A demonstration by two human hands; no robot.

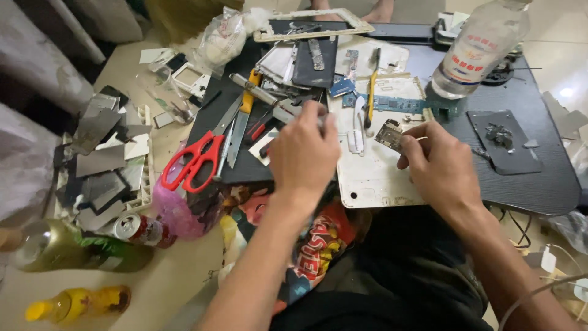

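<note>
My left hand (304, 153) reaches over a black mat (245, 168) strewn with tools. Its fingers curl around the near end of a silver metal tool (263, 95); the back of the hand hides the grip. My right hand (438, 165) pinches a small metal-shielded circuit board (389, 133) above a white tablet back shell (373, 175). Red-handled scissors (193, 160) lie just left of my left hand. A long green circuit board (398, 104) lies beyond the small board.
A clear plastic bottle (478, 49) stands at the back right on the dark table (545, 178). A tray of grey metal plates (104, 165), a drink can (138, 230), a green bottle (67, 248) and a yellow bottle (73, 303) sit on the left. A yellow-handled screwdriver (372, 86) lies centre back.
</note>
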